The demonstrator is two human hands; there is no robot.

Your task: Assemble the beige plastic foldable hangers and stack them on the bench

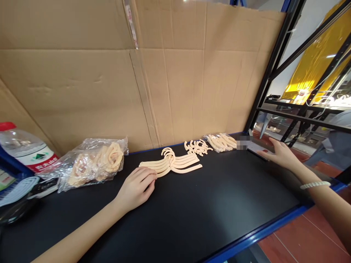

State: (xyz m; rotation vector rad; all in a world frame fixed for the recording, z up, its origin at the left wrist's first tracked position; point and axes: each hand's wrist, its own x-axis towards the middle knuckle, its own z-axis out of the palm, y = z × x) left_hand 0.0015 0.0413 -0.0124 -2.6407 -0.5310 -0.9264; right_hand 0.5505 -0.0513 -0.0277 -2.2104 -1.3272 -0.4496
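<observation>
Several cream hanger pieces [185, 164] lie lined up on the black table, their curved hooks bunched at the middle. My left hand [138, 187] rests at the left ends of these pieces, fingers bent and close together; whether it grips one is hidden. At the far right, my right hand [281, 155] has its thumb and fingers apart beside a flat grey phone-like object [256, 149], with nothing held. Behind the hanger pieces is a loose pile of small curved cream parts [197, 147].
A clear bag of cream parts [95, 164] lies at left, near a large red-capped bottle [30, 149] and a pale blue brush [20, 190]. Another bag [221, 141] sits at the back. Cardboard [178, 80] walls the rear; a blue edge [257, 235] borders the table.
</observation>
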